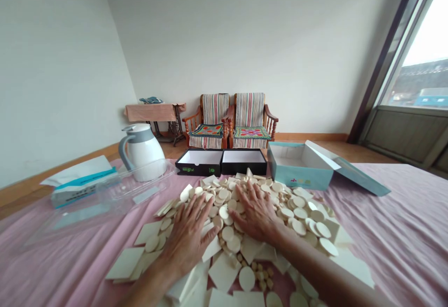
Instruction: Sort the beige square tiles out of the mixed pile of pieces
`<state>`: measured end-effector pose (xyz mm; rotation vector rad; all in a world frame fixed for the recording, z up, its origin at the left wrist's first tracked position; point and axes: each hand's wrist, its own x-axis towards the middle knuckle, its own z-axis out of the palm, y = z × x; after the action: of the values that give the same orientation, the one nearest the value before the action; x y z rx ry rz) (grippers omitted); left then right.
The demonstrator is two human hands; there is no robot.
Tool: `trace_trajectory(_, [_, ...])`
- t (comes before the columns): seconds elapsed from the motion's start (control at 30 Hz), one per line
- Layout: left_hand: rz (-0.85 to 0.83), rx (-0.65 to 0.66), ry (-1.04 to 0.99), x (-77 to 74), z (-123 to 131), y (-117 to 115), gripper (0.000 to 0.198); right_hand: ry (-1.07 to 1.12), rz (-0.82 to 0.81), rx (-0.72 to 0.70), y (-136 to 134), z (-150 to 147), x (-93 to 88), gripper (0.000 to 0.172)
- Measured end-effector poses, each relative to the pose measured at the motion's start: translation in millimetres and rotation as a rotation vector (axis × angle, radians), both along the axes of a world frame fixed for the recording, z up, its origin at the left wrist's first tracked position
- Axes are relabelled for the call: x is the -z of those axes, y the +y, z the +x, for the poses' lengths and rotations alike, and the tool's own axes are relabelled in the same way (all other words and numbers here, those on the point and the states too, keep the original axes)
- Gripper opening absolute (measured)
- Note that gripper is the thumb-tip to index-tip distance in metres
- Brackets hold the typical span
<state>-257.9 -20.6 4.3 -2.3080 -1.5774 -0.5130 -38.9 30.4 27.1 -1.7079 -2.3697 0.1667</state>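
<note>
Two hands, both yours, lie spread: your left hand (187, 237) and your right hand (257, 211) rest palm-down, fingers apart, on a heap of cream-coloured round discs and square tiles (299, 226) piled on a pink cloth (395, 218).

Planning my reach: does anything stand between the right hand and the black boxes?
Only the pile itself: the right hand rests flat on its cream discs, and the pile runs up to the front of the black boxes. No other object stands between them.
</note>
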Motion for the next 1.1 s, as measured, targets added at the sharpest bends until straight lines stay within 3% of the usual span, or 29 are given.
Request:
trace_trajectory(0.27, [-0.008,0.012,-0.034,-5.0,-2,-4,0.067,0.105,-0.031,-0.304,-10,-44,-3.3,0.077])
trace_trajectory(0.37, [-0.002,0.005,-0.053,-1.4,-5,-3,0.064,0.105,-0.034,-0.414,-20,-35,-6.9,0.078])
trace_trajectory(0.5, [0.019,-0.011,-0.088,3.3,-6,1,0.056,0.072,-0.023,-0.517,-29,0,-10.3,0.065])
trace_trajectory(0.67, [0.046,0.001,-0.096,4.2,-5,4,0.048,-0.011,0.028,-0.361,-23,47,-8.1,0.051])
trace_trajectory(0.77, [0.066,-0.009,-0.099,2.7,-2,3,0.047,-0.009,0.033,-0.274,-12,63,-10.6,0.052])
trace_trajectory(0.97, [0.107,0.057,-0.067,-6.0,0,-2,0.062,0.017,0.096,-0.128,29,59,-17.8,0.06])
trace_trajectory(1.1, [0.045,0.081,-0.04,-7.6,0,-4,0.057,-0.033,0.097,-0.04,62,48,-14.0,0.061])
